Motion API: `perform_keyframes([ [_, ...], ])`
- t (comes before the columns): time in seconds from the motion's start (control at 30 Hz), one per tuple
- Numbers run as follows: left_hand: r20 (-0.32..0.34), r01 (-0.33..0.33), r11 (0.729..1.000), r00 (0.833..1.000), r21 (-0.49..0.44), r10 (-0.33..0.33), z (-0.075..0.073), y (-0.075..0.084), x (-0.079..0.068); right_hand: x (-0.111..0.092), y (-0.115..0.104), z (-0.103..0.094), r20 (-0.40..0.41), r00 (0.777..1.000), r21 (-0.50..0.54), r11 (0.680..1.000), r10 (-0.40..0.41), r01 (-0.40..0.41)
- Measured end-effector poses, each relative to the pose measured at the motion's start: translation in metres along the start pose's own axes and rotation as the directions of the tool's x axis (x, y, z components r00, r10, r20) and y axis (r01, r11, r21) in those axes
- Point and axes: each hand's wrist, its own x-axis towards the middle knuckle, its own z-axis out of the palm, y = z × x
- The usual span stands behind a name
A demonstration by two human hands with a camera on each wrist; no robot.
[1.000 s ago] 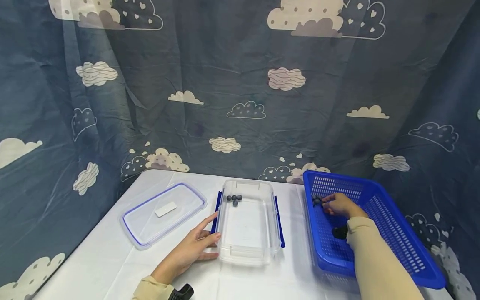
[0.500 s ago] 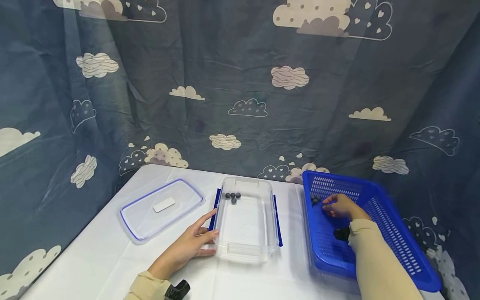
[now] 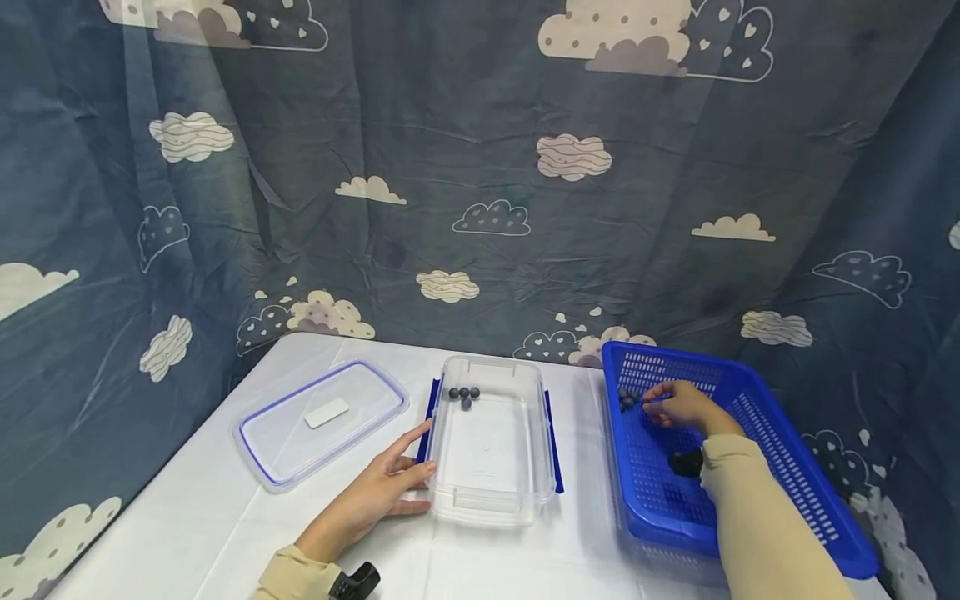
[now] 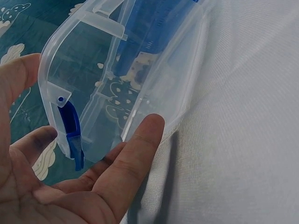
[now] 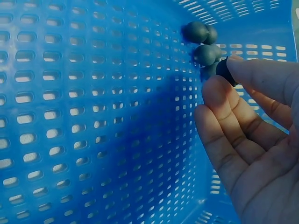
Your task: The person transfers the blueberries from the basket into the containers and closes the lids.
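Note:
My right hand reaches into the blue basket, pinching a blueberry between thumb and fingertips in the right wrist view. Several other blueberries cluster in the basket's corner just beyond it. With fingers spread and mostly straight, my left hand rests against the left side of a clear plastic container. Its blue side latch hangs between the fingers in the left wrist view. Inside the container, several blueberries sit grouped near the far left corner.
A clear lid with a blue seal and a white label lies left of the container. White cloth covers the table, and a dark cloud-patterned curtain hangs behind and at the sides.
The right hand has drawn slightly away from the blueberry cluster in the basket. The left hand keeps its place against the container. The head view has shifted a little.

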Motion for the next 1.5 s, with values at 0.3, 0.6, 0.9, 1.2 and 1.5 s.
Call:
perform_keyframes([
  [0.3, -0.005, 0.002, 1.000, 1.000, 0.001, -0.002, 0.001, -0.001, 0.001, -0.002, -0.008, 0.003, 0.008, 1.000, 0.014, 1.000, -0.027, 0.027],
  [0.6, -0.011, -0.001, 1.000, 1.000, -0.002, 0.001, 0.001, -0.001, 0.001, -0.005, -0.026, 0.006, 0.021, 0.996, 0.009, 0.996, -0.086, 0.086],
  [0.9, -0.007, 0.003, 1.000, 1.000, -0.004, -0.004, 0.004, -0.002, 0.004, -0.008, -0.047, 0.005, 0.003, 0.989, -0.024, 0.988, -0.150, 0.150],
  [1.2, -0.008, 0.011, 1.000, 1.000, -0.006, -0.011, 0.001, -0.003, 0.000, -0.006, -0.066, 0.002, -0.011, 0.978, -0.057, 0.976, -0.209, 0.208],
  [1.5, -0.010, 0.007, 1.000, 1.000, -0.008, -0.007, 0.001, -0.002, 0.000, -0.010, -0.084, 0.002, -0.019, 0.969, -0.070, 0.967, -0.248, 0.246],
])
